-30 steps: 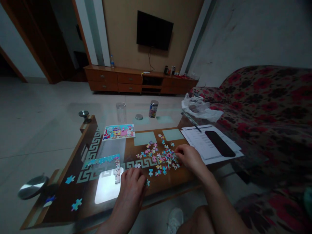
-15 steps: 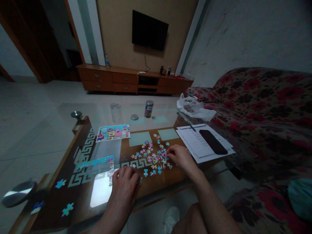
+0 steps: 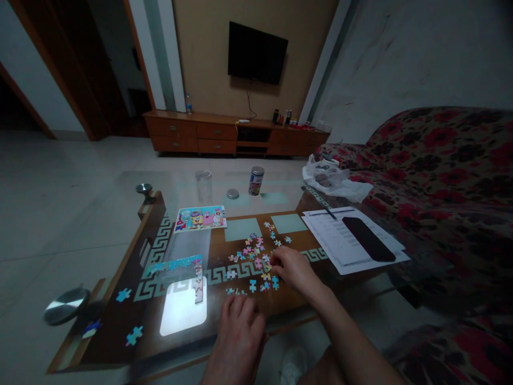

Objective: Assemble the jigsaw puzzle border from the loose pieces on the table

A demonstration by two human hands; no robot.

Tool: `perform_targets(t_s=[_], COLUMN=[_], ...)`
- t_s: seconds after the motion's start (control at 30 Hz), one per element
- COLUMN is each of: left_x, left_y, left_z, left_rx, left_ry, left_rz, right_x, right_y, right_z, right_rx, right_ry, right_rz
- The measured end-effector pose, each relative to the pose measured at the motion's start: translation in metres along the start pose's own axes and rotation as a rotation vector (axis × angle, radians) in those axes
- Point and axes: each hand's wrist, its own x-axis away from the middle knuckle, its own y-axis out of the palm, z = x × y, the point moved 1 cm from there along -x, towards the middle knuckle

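My right hand (image 3: 292,266) is closed, its bent fingertips down in the right side of a loose heap of puzzle pieces (image 3: 258,263); whatever is between them is hidden. By the near table edge, my left hand (image 3: 242,316) has its fingers curled downward, and I cannot see whether they hold anything. Just beyond it lie a few small pieces (image 3: 235,291). To the left is a joined puzzle border (image 3: 176,263), with a top strip and a right side strip. A cartoon picture sheet (image 3: 201,218) lies behind it.
Two blue pieces, a far one (image 3: 124,294) and a near one (image 3: 134,336), sit on the glass table's left. A clear jar (image 3: 204,187), a round lid (image 3: 232,194) and a printed can (image 3: 256,181) stand farther back. At right are papers (image 3: 332,246), a phone (image 3: 367,239) and a plastic bag (image 3: 336,182).
The camera view has turned slightly left. My left hand has moved right and toward me, uncovering small pieces. My right hand has shifted left and nearer over the heap.
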Motion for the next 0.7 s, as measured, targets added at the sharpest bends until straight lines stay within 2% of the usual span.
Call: perform_targets(t_s=[0.17,0.4,0.57,0.7], left_x=[0.001,0.004,0.005,0.004], left_y=[0.003,0.020,0.018,0.020], left_z=[0.001,0.005,0.006,0.006], left_rx=[0.015,-0.029,-0.057,-0.056], left_ry=[-0.011,0.024,0.020,0.016], left_rz=[-0.002,0.111,0.132,0.196], right_x=[0.000,-0.005,-0.004,-0.003], right_y=[0.002,0.011,0.017,0.020], right_z=[-0.005,-0.023,-0.032,-0.033], right_rx=[0.010,-0.029,0.031,0.059], right_ry=[-0.014,-0.106,-0.076,-0.116], right_rz=[-0.002,0.044,0.040,0.019])
